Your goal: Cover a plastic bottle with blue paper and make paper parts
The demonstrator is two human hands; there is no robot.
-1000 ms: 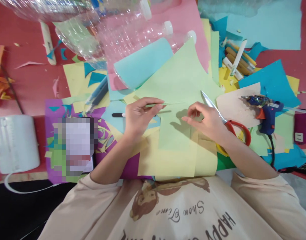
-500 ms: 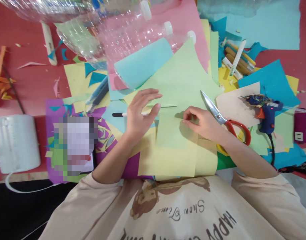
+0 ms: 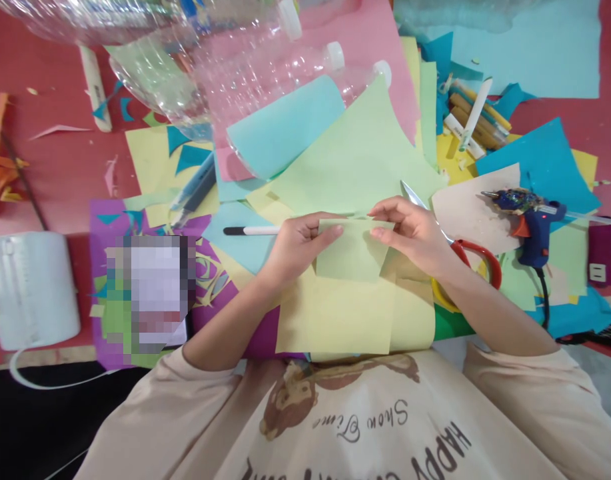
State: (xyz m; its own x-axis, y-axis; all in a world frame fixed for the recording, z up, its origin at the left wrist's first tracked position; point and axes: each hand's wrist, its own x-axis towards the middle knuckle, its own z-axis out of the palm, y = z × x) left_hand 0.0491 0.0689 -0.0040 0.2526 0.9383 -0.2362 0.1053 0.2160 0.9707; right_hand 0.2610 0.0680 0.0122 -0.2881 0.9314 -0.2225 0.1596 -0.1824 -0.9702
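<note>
Both hands hold a small light green paper (image 3: pixel 352 250) by its upper edge, in front of my body. My left hand (image 3: pixel 302 243) pinches its upper left part with the thumb on top. On the upper right part, my right hand (image 3: pixel 410 233) has its thumb on the near side and its fingers behind. Beneath it lie yellow sheets (image 3: pixel 338 320), and a large light green sheet (image 3: pixel 365 153) spreads out beyond. A pen with a black cap (image 3: pixel 250 231) is beside my left hand. Red and yellow handled scissors (image 3: pixel 478 257) lie partly under my right forearm.
Clear plastic bottles (image 3: pixel 265 73) lie at the back, by a light blue paper (image 3: pixel 290 127). On the right are a blue glue gun (image 3: pixel 532 233) and several markers (image 3: pixel 478 117). A blurred-out phone (image 3: pixel 158 293) and a white case (image 3: pixel 32 290) are on the left.
Both hands have closed on the small green paper and lifted its upper edge. My left hand moved down and right; my right hand moved slightly up and right.
</note>
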